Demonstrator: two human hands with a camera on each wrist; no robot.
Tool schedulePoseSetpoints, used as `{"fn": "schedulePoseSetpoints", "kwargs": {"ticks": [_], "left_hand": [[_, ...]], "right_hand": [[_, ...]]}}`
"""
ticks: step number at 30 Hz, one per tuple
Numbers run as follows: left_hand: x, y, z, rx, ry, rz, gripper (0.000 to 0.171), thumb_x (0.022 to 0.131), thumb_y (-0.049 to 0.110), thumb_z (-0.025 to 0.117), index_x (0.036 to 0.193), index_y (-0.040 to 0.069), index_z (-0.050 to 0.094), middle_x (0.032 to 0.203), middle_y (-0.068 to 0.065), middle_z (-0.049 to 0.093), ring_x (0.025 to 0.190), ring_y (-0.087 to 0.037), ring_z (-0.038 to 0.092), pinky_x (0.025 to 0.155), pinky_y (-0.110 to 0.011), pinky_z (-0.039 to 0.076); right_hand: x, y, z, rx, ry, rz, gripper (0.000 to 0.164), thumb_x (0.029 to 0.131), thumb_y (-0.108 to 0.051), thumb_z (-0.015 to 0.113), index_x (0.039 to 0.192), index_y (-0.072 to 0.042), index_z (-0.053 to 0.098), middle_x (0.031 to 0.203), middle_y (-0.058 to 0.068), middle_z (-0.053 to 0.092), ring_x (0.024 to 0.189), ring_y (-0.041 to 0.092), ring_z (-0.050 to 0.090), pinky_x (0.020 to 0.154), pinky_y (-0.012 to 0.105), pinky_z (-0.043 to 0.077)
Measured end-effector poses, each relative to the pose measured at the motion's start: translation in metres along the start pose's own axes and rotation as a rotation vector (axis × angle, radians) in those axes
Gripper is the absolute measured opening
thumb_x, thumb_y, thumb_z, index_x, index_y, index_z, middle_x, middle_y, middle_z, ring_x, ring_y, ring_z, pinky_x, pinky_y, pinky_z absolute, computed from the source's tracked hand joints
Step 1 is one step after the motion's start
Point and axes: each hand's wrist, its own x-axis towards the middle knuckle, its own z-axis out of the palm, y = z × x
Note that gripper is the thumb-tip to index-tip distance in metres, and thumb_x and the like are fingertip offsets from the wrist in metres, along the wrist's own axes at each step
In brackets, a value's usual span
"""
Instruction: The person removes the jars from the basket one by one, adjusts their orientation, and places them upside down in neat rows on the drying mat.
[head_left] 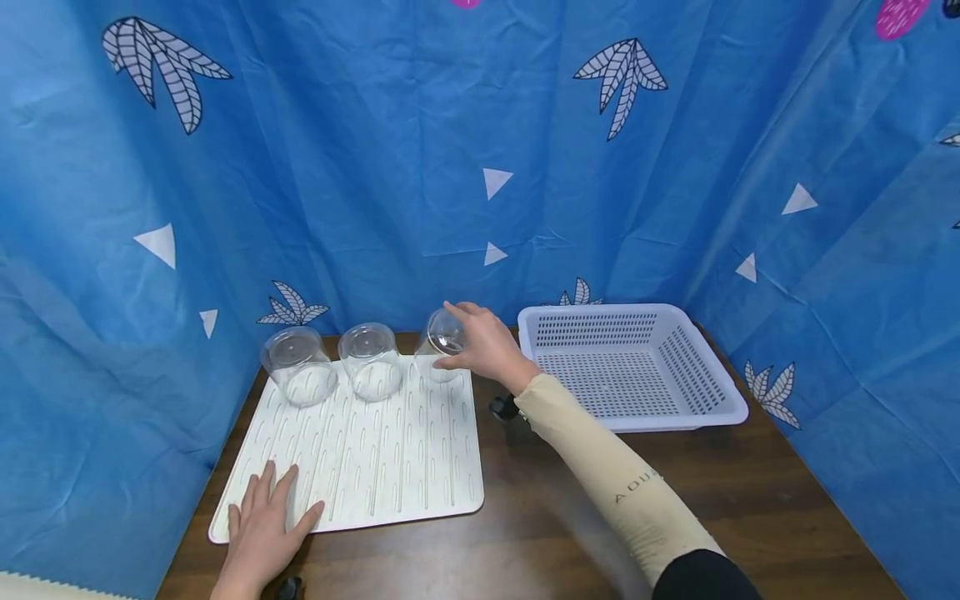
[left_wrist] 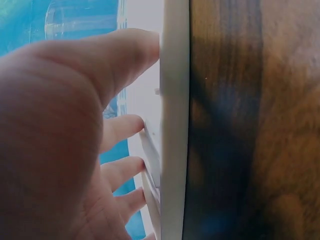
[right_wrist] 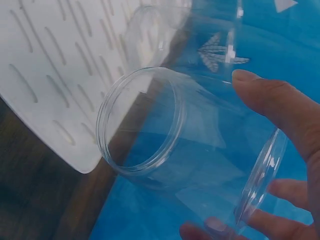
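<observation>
At the back right of the white ridged mat point(head_left: 375, 475), my right hand point(head_left: 489, 346) grips a clear plastic jar point(right_wrist: 205, 140) between thumb and fingers. The jar is tilted, its ringed end turned toward the mat; whether it touches the mat I cannot tell. Two similar clear jars, one at the left point(head_left: 298, 358) and one in the middle point(head_left: 369, 360), stand along the mat's back edge. My left hand point(head_left: 261, 533) rests with spread fingers on the mat's front left corner, and its thumb point(left_wrist: 120, 55) touches the mat near the front edge.
A white perforated plastic basket point(head_left: 637, 422) sits on the brown wooden table point(head_left: 540, 517) to the right of the mat. Blue patterned curtains point(head_left: 375, 167) hang close behind and at both sides of the table.
</observation>
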Motion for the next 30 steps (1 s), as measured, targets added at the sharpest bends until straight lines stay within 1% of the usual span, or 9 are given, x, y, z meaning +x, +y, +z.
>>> {"fn": "schedulePoseSetpoints", "kwargs": {"ticks": [6,13,17,23,30], "left_hand": [[0.001,-0.003,0.000,0.004,0.010,0.010,0.088,0.104,0.049,0.070,0.156,-0.015,0.039,0.165,-0.049,0.010,0.150,-0.074,0.005,0.110,-0.094,0.003],[0.001,-0.006,0.002,-0.005,0.023,0.020,0.088,0.104,0.049,0.070,0.156,-0.015,0.040,0.165,-0.048,0.011,0.150,-0.074,0.006,0.109,-0.094,0.004],[0.000,-0.006,0.005,-0.011,0.025,0.026,0.088,0.104,0.049,0.071,0.156,-0.015,0.040,0.165,-0.049,0.012,0.150,-0.075,0.007,0.109,-0.095,0.004],[0.000,-0.007,0.007,-0.019,0.034,0.033,0.087,0.103,0.047,0.072,0.155,-0.015,0.041,0.164,-0.050,0.012,0.149,-0.076,0.007,0.108,-0.095,0.004],[0.000,-0.006,0.007,-0.025,0.035,0.032,0.086,0.102,0.045,0.073,0.155,-0.016,0.041,0.164,-0.050,0.012,0.149,-0.076,0.006,0.108,-0.095,0.003]], "right_hand": [[0.011,-0.005,0.013,-0.075,-0.030,0.002,0.106,0.082,-0.050,0.098,0.167,-0.010,0.046,0.164,0.022,0.050,0.146,0.043,0.053,0.116,0.053,0.050],[0.018,-0.011,0.024,-0.132,-0.098,0.006,0.105,0.084,-0.052,0.096,0.167,-0.010,0.046,0.166,0.021,0.048,0.148,0.043,0.052,0.117,0.048,0.050],[0.020,-0.010,0.030,-0.164,-0.120,-0.004,0.105,0.084,-0.052,0.096,0.166,-0.009,0.047,0.165,0.022,0.049,0.146,0.043,0.053,0.115,0.045,0.051],[0.023,-0.009,0.033,-0.171,-0.126,0.007,0.104,0.084,-0.052,0.096,0.165,-0.008,0.048,0.165,0.022,0.049,0.144,0.042,0.056,0.111,0.043,0.055],[0.027,-0.011,0.037,-0.162,-0.117,0.018,0.101,0.084,-0.052,0.096,0.163,-0.007,0.051,0.162,0.019,0.054,0.142,0.038,0.058,0.113,0.043,0.053]]}}
